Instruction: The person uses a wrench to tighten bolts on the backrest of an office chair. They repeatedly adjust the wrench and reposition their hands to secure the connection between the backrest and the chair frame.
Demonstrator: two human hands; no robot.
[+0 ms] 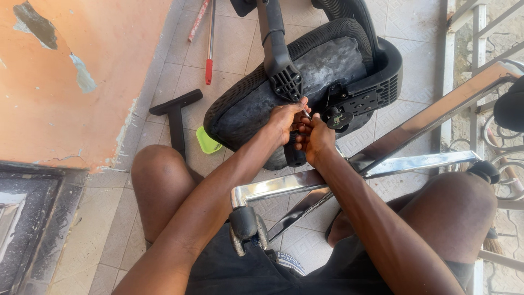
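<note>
Both hands meet on the upturned office chair seat (305,82), black with a grey crinkled underside. The left hand (284,121) pinches a small metal piece just above the right hand (315,139), which is curled shut around a black cylinder (295,155) beneath it

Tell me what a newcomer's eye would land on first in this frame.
First, the two hands meeting mid-frame: the left hand and right hand work close together at the underside of an upturned black office chair seat lying on the tiled floor. Next, the shiny chrome chair base stretching across the person's lap toward the right. A detached black armrest lies on the tiles to the left, by a peeling orange wall.
</note>
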